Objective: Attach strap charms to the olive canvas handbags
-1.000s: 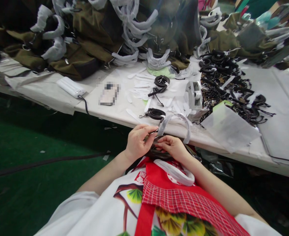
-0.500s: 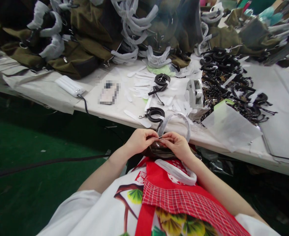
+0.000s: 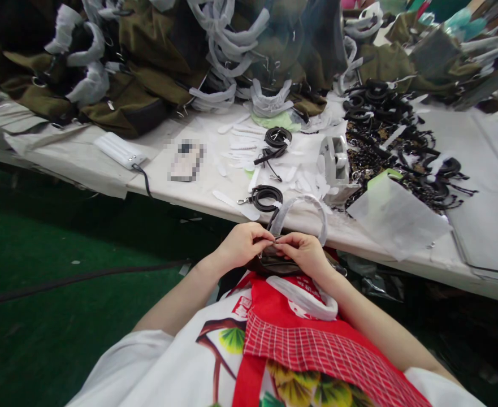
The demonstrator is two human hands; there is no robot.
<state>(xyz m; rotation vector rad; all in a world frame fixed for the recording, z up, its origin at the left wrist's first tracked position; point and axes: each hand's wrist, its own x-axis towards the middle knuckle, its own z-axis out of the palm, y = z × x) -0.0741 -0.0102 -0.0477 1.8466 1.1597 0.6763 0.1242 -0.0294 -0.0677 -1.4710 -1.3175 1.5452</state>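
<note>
A dark brown bag (image 3: 276,264) rests against my lap at the table's edge. One wrapped pale handle (image 3: 323,217) arches up behind it, and another wrapped handle (image 3: 302,298) lies over my red apron. My left hand (image 3: 246,244) and my right hand (image 3: 303,250) meet at the bag's top, their fingertips pinched together. What they pinch is too small to make out. Just beyond my hands, a coiled black strap (image 3: 267,199) with a metal clip lies on the table, and a second coiled strap (image 3: 277,138) lies farther back.
Olive bags (image 3: 159,73) with wrapped handles are piled along the back of the white table (image 3: 181,198). Dark straps and chains (image 3: 390,141) are heaped at the right, by a translucent sheet (image 3: 397,215). A white power bank (image 3: 119,150) and a blurred phone (image 3: 186,161) lie left.
The fingers of my right hand have shifted slightly against those of my left hand at the bag's top. The bag and the items on the table stay in place.
</note>
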